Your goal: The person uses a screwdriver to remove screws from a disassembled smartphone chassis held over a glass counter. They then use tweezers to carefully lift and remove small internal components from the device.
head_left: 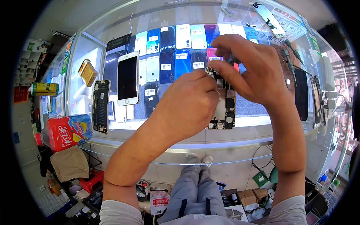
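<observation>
An opened phone body (226, 107), its circuit board and metal parts bare, lies on the glass counter in front of me. My left hand (193, 99) is closed at the phone's upper left edge, its fingertips holding that side. Above the phone's top end, my right hand (249, 69) has thumb and fingers curled round a small screwdriver (234, 59); only its grey rounded end shows, and its tip is hidden. A white-framed phone (128, 78) with a dark screen lies to the left, beside another opened phone body (101, 107) with a black battery.
Rows of phones (182, 36) lie under the glass counter top (168, 139). At left are a yellow cigarette pack (87, 73), a red-labelled drink bottle (65, 132) and a yellow-green can (45, 89). Screwdrivers (288, 62) and a loose phone screen (268, 19) lie at right.
</observation>
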The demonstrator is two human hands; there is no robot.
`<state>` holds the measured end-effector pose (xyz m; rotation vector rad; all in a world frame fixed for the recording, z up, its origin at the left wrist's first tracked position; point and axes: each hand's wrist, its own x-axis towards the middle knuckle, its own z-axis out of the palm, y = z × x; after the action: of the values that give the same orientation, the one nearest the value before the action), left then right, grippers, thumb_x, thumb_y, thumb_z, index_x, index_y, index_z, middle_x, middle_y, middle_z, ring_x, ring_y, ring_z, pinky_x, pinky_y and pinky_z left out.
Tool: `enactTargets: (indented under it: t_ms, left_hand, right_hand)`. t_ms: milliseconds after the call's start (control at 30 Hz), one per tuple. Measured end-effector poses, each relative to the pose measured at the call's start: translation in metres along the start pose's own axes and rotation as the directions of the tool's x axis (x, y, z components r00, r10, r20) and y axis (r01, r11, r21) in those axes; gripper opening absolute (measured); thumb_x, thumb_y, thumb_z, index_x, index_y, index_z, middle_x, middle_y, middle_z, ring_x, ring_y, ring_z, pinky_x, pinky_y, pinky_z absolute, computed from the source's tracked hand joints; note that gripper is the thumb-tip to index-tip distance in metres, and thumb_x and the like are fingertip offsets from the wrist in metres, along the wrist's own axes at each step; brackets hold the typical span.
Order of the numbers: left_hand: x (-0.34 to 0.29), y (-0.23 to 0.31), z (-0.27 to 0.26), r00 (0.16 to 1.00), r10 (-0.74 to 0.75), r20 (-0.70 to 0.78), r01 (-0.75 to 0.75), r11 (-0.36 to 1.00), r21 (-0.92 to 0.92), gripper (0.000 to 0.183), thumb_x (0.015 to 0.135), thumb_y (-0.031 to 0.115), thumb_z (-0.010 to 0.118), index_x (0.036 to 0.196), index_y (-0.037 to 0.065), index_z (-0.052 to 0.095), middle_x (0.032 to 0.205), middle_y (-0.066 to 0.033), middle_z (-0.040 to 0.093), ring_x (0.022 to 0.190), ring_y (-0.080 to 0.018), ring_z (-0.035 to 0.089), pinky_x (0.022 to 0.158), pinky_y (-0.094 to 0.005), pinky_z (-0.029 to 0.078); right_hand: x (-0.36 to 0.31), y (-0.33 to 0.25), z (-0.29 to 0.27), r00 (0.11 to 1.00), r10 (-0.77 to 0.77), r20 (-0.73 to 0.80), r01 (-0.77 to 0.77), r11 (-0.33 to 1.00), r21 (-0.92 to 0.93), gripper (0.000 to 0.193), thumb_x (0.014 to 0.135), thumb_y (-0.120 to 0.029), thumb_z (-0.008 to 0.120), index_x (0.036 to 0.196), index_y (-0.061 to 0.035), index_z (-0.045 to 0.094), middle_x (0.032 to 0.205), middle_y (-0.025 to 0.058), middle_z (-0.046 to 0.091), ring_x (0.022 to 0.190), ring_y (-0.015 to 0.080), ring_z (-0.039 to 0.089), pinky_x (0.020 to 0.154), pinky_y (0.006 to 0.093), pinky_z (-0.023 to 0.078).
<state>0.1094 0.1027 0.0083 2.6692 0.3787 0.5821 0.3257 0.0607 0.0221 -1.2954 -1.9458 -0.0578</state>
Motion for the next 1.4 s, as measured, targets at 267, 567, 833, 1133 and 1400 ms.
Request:
enactTargets:
  t_ms: [267, 567, 833, 1133, 1400]
  left_hand:
    - [-0.002, -0.005, -0.007, 0.997, -0.067, -0.04, 0.061, 0.991, -0.115, 0.013, 0.086, 0.003, 0.085, 0.097, 0.004, 0.08, 0.1, -0.0096, 0.075, 0.098, -0.0293, 0.073, 0.085, -0.0393, 0.06]
    - [0.009, -0.016, 0.003, 0.908, -0.3, -0.294, 0.251, 0.949, -0.192, 0.02, 0.089, 0.003, 0.089, 0.108, 0.005, 0.084, 0.095, -0.0084, 0.071, 0.079, -0.0218, 0.07, 0.07, -0.0332, 0.057]
    - [0.012, -0.025, 0.01, 0.92, -0.186, -0.345, 0.167, 0.982, -0.084, 0.009, 0.09, 0.002, 0.087, 0.098, 0.003, 0.083, 0.092, -0.0092, 0.072, 0.081, -0.0259, 0.072, 0.068, -0.0371, 0.056]
    - [0.063, -0.061, 0.004, 0.966, -0.06, -0.251, 0.122, 0.963, 0.239, 0.006, 0.092, 0.011, 0.084, 0.094, 0.006, 0.083, 0.092, -0.0089, 0.07, 0.093, -0.0311, 0.068, 0.084, -0.0451, 0.054]
    - [0.061, -0.065, 0.016, 0.979, -0.004, -0.203, 0.086, 0.914, 0.397, 0.006, 0.092, 0.011, 0.08, 0.093, 0.009, 0.085, 0.088, -0.0051, 0.067, 0.093, -0.0274, 0.065, 0.084, -0.0449, 0.049]
  right_hand:
    - [-0.006, 0.003, -0.005, 0.983, 0.162, -0.086, -0.15, 0.98, 0.129, 0.018, 0.1, -0.01, 0.076, 0.119, -0.0089, 0.074, 0.083, 0.0089, 0.075, 0.065, 0.0257, 0.073, 0.061, 0.0365, 0.056]
    - [-0.008, 0.004, 0.001, 0.938, 0.287, -0.192, -0.201, 0.906, 0.372, 0.017, 0.102, -0.002, 0.072, 0.119, -0.0033, 0.075, 0.085, 0.0066, 0.079, 0.073, 0.0114, 0.077, 0.066, 0.0259, 0.06]
    - [-0.011, 0.004, -0.007, 0.883, 0.459, -0.1, -0.356, 0.791, 0.497, 0.017, 0.112, -0.004, 0.063, 0.126, 0.0033, 0.071, 0.099, 0.011, 0.079, 0.086, 0.0141, 0.079, 0.072, 0.0268, 0.065]
    - [-0.011, 0.032, -0.003, 0.805, 0.528, -0.27, -0.341, 0.785, 0.518, 0.017, 0.108, -0.011, 0.068, 0.121, -0.0012, 0.075, 0.085, 0.0079, 0.081, 0.076, 0.013, 0.081, 0.068, 0.0267, 0.063]
    - [-0.011, 0.035, -0.001, 0.811, 0.492, -0.318, -0.324, 0.829, 0.456, 0.015, 0.107, -0.012, 0.07, 0.116, -0.0025, 0.077, 0.08, 0.0079, 0.079, 0.072, 0.0117, 0.08, 0.063, 0.026, 0.059]
